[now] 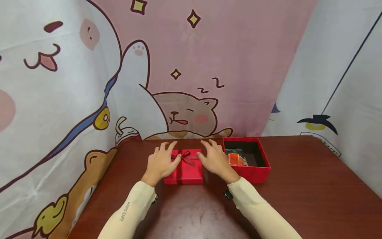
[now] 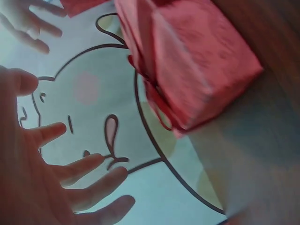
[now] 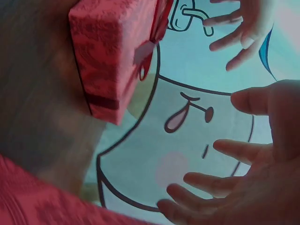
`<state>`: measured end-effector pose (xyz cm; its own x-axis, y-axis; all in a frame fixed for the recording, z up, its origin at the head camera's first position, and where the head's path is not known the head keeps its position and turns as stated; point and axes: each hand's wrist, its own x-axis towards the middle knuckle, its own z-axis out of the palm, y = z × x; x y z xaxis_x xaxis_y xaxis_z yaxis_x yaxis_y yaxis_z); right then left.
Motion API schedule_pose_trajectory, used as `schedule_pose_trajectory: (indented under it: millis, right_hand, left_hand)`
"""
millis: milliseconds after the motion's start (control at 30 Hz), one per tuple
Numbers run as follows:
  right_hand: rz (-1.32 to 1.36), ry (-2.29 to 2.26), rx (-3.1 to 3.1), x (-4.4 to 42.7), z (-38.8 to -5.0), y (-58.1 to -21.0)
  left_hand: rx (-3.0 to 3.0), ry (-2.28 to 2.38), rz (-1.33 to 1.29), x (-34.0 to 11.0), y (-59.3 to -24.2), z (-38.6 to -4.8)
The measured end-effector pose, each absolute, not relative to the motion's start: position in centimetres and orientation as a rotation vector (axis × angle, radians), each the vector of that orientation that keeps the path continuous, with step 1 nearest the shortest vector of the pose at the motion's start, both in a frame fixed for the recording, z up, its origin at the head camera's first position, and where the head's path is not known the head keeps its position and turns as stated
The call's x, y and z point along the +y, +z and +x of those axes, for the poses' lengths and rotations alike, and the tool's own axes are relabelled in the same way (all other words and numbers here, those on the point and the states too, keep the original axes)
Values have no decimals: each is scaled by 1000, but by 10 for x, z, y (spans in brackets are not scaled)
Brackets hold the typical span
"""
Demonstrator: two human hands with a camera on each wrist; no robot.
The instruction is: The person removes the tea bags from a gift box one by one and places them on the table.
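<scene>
A red box lid or flat box (image 1: 188,174) with a dark red ribbon and bow (image 1: 187,159) lies on the table between the two hands. In the head view the left hand (image 1: 160,163) is over its left side, and the right hand (image 1: 215,161) is by its right side. Both wrist views show the fingers spread and relaxed, apart from the patterned red box (image 2: 187,61) (image 3: 105,61); neither the left hand (image 2: 61,159) nor the right hand (image 3: 243,164) holds anything.
An open red box (image 1: 250,174) with a black inside stands right of the right hand, near the table's back edge. Dark items and an orange-red packet (image 1: 235,159) lie in its left part. Behind the brown table (image 1: 310,192) hangs a cartoon-printed cloth (image 1: 238,66).
</scene>
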<state>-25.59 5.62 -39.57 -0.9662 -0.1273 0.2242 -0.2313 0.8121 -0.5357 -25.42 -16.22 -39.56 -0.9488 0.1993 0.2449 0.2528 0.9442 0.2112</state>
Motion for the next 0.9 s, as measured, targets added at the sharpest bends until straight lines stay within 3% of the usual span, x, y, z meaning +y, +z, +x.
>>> schedule_pose_trajectory:
  millis: [433,900]
  right_hand:
    - [321,666,-2847,88,-241,-379]
    - [188,646,-2910,143,-233,-377]
  left_hand:
    - [-2903,-314,-459,-116,-387,-247]
    - [-2931,-371,-586,-64,-390,-248]
